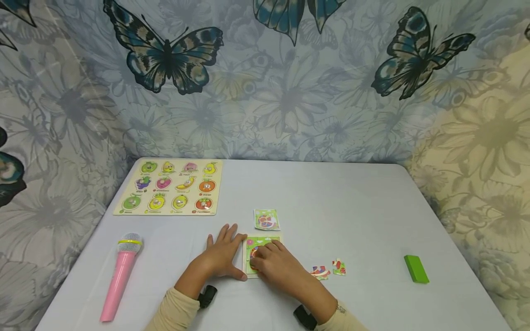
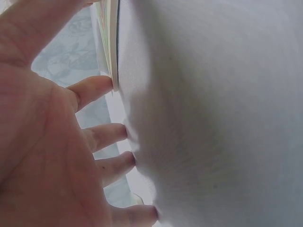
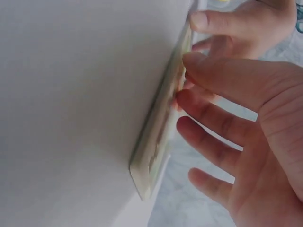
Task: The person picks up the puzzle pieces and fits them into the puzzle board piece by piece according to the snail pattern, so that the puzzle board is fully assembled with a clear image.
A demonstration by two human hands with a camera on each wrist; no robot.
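Observation:
A small puzzle board [image 1: 250, 275] with a green picture lies flat between both hands. My left hand [image 1: 223, 257] spreads its fingers along the board's left side, thumb at the lower corner and index finger [image 2: 97, 90] touching the edge. The right hand [image 1: 277, 269] bends over the picture, its thumb and fingertips right at the board's face in the right wrist view. I cannot tell whether a piece is pinched there. Two loose puzzle pieces, a red and white one [image 1: 320, 272] and a smaller one [image 1: 339, 267], lie right of that hand.
Just beyond the board sits a square picture card [image 1: 267, 219]. A larger fruit board [image 1: 169, 211] lies at the back left. Nearer on the left is a pink toy microphone [image 1: 120, 278]; a green block [image 1: 416, 269] lies far right on the white table [image 1: 331, 197].

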